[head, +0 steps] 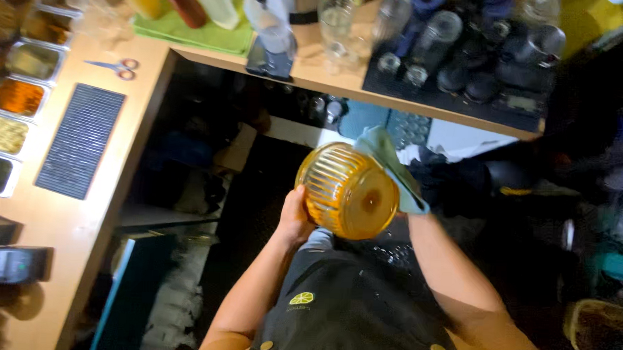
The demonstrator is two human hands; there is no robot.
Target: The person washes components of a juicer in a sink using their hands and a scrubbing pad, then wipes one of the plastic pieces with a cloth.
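Presently, one item in hand: an amber ribbed glass bowl [349,190], held at the picture's centre, tipped on its side so the base faces the camera.

Left hand [295,219]: at 8 o'clock of the bowl, fingers curled around the rim edge, gripping it firmly; palm against the ribbed wall.

Right hand [411,192]: at 3 o'clock of the bowl, mostly hidden under a pale teal cloth [393,167] that drapes from 12 o'clock down the bowl's right side. The hand appears closed on the cloth and pressed to the glass; how far the fingers close cannot be told.

Surroundings: light wooden counter [61,221] running from 9 o'clock up to 12 o'clock; a dark ridged bar mat [81,139] at 9 o'clock; a row of metal tubs [17,96] with garnishes at 10 o'clock; scissors [115,67] at 11 o'clock; upturned glasses [433,41] on a black mat at 1 o'clock. A black apron [348,307] lies at 6 o'clock.

Handling note, as a judgement: the work looks like wiping the bowl. It would go best with the left hand keeping a steady grip on the rim while the cloth follows the ribs, the bowl kept close to the body and away from the counter edge, since wet glass may slip.
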